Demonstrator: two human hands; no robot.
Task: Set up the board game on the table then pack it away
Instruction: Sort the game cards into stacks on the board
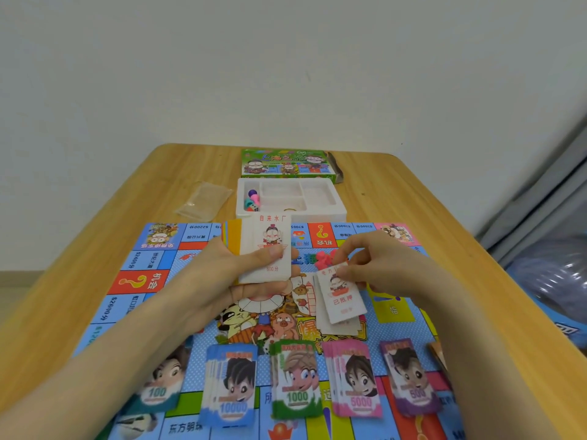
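Head view gives me the left hand (228,274) gripping a stack of cards (265,249) above the far part of the board (152,258), thumb pressed across the top card. I see the right hand (378,265) pinching the far end of a single card (341,293) on a small pile near the board's middle. Stacks of play money (297,379) line the near edge. Beyond the board sit a white tray (336,211), a green box (286,163) and, left of the tray, a plastic bag (205,200).
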